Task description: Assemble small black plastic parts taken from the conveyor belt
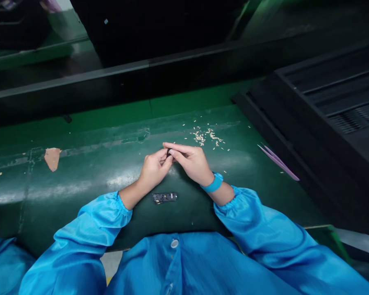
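Note:
My left hand (154, 168) and my right hand (194, 162) meet over the green mat, both closed on a small black part (169, 153). Most of that part is hidden by my fingers, so its kind does not show. My right fingers lie across its far side, with the thumb on the near side. A black circuit board (165, 197) with small gold and white components lies flat on the mat, nearer my body than my hands. Just beyond my right hand, many tiny pale pieces (199, 136) are scattered.
Purple tweezers (279, 163) lie at the right, beside a large black slatted tray (310, 123). A tan scrap (52, 159) rests on the green mat (89, 213) at the left. A dark ledge (135, 82) runs along the back. Another blue sleeve (6, 262) shows at lower left.

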### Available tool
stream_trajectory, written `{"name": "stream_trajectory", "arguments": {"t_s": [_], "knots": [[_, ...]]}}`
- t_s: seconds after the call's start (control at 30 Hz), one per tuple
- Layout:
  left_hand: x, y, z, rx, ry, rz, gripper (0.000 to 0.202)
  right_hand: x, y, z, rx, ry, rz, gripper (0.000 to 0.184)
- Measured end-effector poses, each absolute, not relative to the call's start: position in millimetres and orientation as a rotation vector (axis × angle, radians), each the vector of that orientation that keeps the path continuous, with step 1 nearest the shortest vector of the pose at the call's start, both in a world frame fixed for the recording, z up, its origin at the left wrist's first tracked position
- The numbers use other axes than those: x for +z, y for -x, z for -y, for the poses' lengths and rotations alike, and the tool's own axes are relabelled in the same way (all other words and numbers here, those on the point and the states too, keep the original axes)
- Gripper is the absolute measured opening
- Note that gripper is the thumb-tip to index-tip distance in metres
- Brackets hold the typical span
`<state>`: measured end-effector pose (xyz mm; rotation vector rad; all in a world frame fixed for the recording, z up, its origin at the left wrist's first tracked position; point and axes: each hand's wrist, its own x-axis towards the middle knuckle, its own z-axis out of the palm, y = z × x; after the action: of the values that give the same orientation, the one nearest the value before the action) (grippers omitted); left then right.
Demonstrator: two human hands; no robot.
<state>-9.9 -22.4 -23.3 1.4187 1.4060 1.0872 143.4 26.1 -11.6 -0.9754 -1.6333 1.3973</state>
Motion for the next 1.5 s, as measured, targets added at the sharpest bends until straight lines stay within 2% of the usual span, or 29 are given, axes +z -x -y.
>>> {"name": "stream_trajectory", "arguments": {"t_s": [0.67, 0.83, 0.93, 1.03, 1.13, 1.27, 1.4, 1.5], "knots": [[-20.9, 8.1, 25.1, 1.047, -1.622, -1.544, 0.013, -13.7, -144.2, -28.1, 1.404, 0.916, 1.611, 0.024], [-18.4, 7.3, 28.1, 1.092, -1.731, -1.593, 0.011, -13.0, -136.3, -21.6, 1.238, 0.926, 1.662, 0.026], [-17.5, 7.5, 28.3, 1.114, -1.749, -1.627, 0.014, -12.4, -129.1, -15.9, 1.056, 0.945, 1.717, 0.029], [-18.7, 7.7, 24.7, 1.168, -1.609, -1.550, 0.016, -12.2, -128.7, -16.4, 1.016, 0.941, 1.727, 0.029], [-21.8, 8.6, 19.0, 1.248, -1.282, -1.344, 0.028, -11.1, -139.0, -26.5, 0.991, 0.953, 1.637, 0.027], [-23.8, 10.9, 15.1, 1.214, -1.050, -1.240, 0.042, -7.3, -154.7, -43.9, 0.765, 1.053, 1.569, 0.025], [-21.1, 12.0, 15.9, 1.190, -1.089, -1.246, 0.045, -3.9, -153.3, -45.8, 0.802, 0.979, 1.717, 0.017], [-17.9, 13.2, 15.3, 1.189, -1.212, -1.251, 0.042, -3.8, -146.0, -40.1, 0.924, 0.886, 1.840, 0.023]]}}
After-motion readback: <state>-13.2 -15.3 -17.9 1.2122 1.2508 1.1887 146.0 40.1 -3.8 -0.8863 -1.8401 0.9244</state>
